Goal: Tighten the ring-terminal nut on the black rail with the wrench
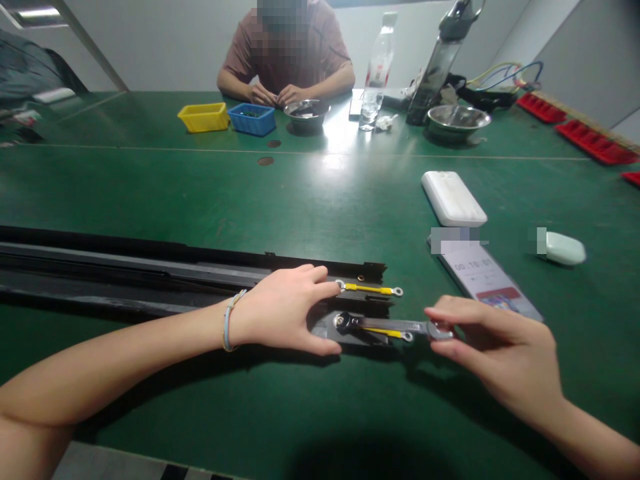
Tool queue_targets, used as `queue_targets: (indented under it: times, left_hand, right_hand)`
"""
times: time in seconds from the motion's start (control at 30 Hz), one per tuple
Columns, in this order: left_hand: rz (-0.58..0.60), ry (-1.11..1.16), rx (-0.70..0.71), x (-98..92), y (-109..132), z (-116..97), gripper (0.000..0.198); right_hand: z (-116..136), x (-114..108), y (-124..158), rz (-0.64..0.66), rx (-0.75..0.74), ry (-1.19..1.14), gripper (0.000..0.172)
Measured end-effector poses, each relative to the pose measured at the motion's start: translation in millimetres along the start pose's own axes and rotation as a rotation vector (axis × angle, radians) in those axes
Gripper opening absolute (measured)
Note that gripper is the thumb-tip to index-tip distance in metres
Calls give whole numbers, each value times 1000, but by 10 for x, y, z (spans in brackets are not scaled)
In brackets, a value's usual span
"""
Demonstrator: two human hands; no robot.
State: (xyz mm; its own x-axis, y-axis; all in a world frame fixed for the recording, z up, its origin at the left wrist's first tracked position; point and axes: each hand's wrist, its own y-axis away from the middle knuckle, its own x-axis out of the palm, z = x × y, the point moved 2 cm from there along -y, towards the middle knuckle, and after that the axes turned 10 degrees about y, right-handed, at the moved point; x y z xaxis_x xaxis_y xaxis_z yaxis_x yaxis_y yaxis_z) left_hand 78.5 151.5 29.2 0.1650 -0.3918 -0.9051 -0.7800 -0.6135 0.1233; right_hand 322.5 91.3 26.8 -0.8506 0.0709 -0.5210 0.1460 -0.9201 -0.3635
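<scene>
My left hand [283, 307] lies across two black metal rails [150, 273] near their right ends, fingers spread and pressing down. Its index fingertip is beside the ring terminal of a short yellow cable [370, 288] on the far rail. My right hand [505, 340] pinches the open end of a silver combination wrench [390, 325] between thumb and fingers. The wrench's ring end sits around a fastener on the near rail, just right of my left hand. Under the wrench, a second yellow cable [395, 334] with a ring terminal is partly hidden.
A phone [480, 273], a white power bank [453, 199] and a pale case [565, 249] lie at right. Farther back are yellow [203, 118] and blue bins [251, 120], metal bowls [457, 122], bottles [379, 73] and red trays [595, 141]. A person [293, 60] sits opposite.
</scene>
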Motion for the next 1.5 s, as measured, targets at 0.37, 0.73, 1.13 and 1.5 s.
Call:
queue_targets:
  times: [0.37, 0.73, 1.13, 1.5]
  left_hand:
    - [-1, -1, 2, 13, 9, -46, 62]
    - [-5, 0, 13, 26, -4, 14, 62]
    - [-17, 5, 19, 62, -65, 49, 61]
    - [-14, -6, 15, 92, -77, -13, 60]
  right_hand:
    - [-130, 13, -53, -24, 254, 161, 29]
    - [-45, 27, 4, 7, -24, -77, 29]
    - [-20, 39, 45, 124, -166, -173, 37]
    - [-149, 36, 7, -23, 186, 96, 27]
